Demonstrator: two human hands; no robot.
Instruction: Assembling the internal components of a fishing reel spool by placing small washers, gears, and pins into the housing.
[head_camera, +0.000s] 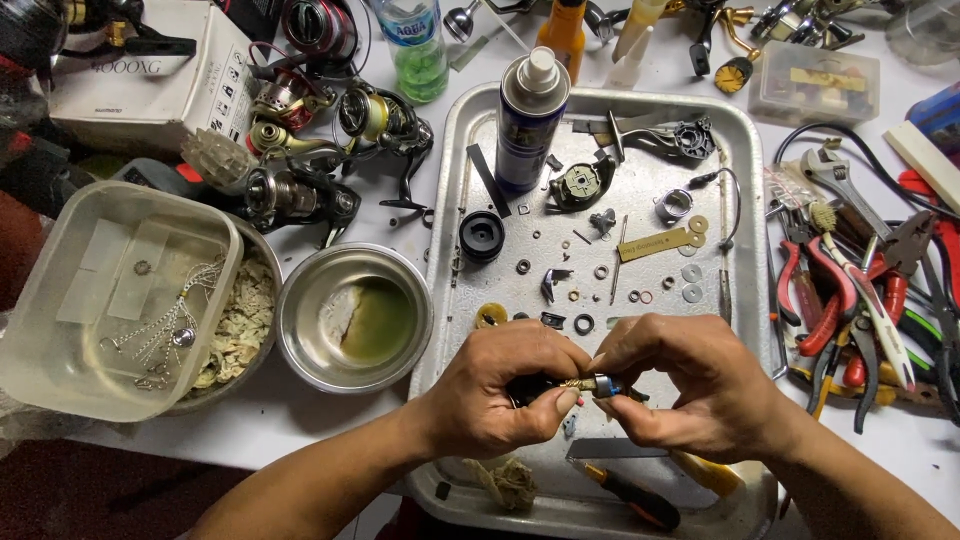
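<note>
Both hands, left hand (500, 390) and right hand (690, 385), are pinching a small metal part (590, 384) over the tray (455, 300), fitting it carefully.

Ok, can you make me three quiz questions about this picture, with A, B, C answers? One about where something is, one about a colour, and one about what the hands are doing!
1. Where does the spray can stand?
A. in the metal tray
B. in the steel bowl
C. on the cardboard box

2. What colour are the pliers' handles?
A. blue
B. red
C. white

3. What are the left hand and right hand doing?
A. resting flat
B. holding the bowl
C. pinching one small part together

Answers: A, the can stands at the tray's top left; B, the handles right of the tray are red; C, both hands' fingertips meet on the small part.
</note>
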